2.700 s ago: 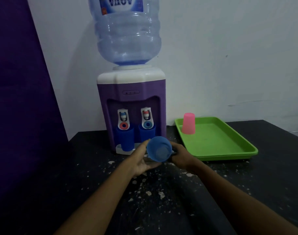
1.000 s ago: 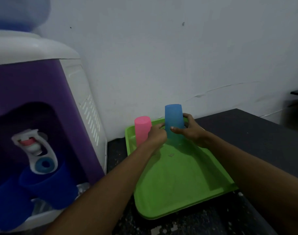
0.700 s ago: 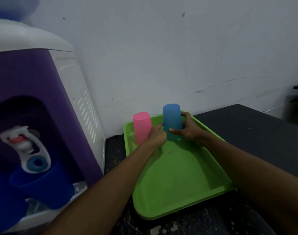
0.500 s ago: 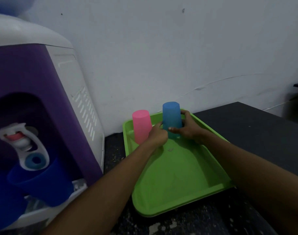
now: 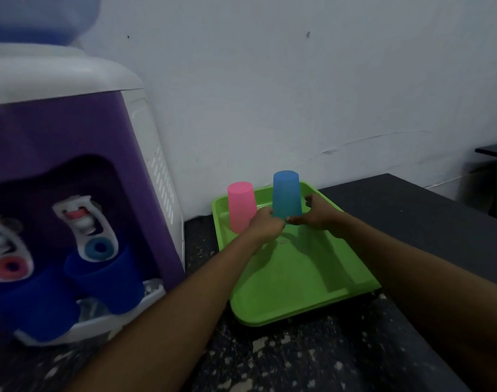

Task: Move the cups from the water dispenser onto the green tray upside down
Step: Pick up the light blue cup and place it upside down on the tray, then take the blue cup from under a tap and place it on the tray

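Cups are mid-placement: both hands, left (image 5: 265, 223) and right (image 5: 312, 215), clasp the inverted blue cup (image 5: 286, 193) beside the pink cup (image 5: 241, 209) on the green tray (image 5: 292, 284); next, release and fetch the dark-blue cups (image 5: 105, 281) at frame's lower left.

A few seconds back both hands held the blue cup (image 5: 286, 195) mouth-forward in front of the water dispenser (image 5: 71, 176); since then it has been carried over to the green tray (image 5: 298, 281) and turned upside down, just right of the pink cup (image 5: 241, 210). Over the last second it has sunk from a raised position to the far end of the tray, seemingly resting on it, though its rim is hidden. The left hand (image 5: 265, 226) and right hand (image 5: 315, 216) have kept their grip at its base throughout.
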